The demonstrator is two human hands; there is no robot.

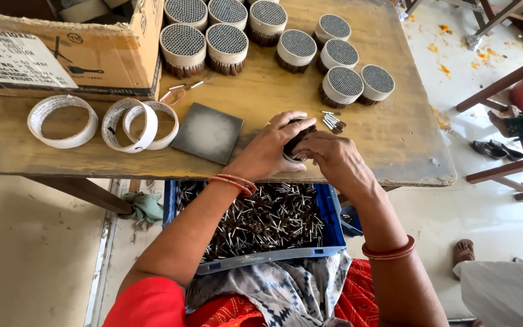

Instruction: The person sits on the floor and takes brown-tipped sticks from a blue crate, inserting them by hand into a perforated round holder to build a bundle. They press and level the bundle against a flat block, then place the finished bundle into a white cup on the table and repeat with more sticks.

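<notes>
My left hand (pixel 270 150) and my right hand (pixel 334 158) meet at the front edge of a worn wooden table (pixel 394 139). Together they hold a round white-rimmed bundle of dark sticks (pixel 295 140), which the fingers mostly hide. The left hand cups it from the left, and the right hand's fingers press on it from the right. A few loose sticks (pixel 333 123) lie just beyond my right hand. On my lap rests a blue crate (pixel 328 212) full of loose dark sticks with pale tips.
Several finished round bundles (pixel 298 49) stand at the back of the table. A cardboard box (pixel 62 51) sits at the back left, with three white rings (pixel 62 121) in front. A dark square plate (pixel 207 133) lies left of my hands. Another person's foot (pixel 464 249) shows lower right.
</notes>
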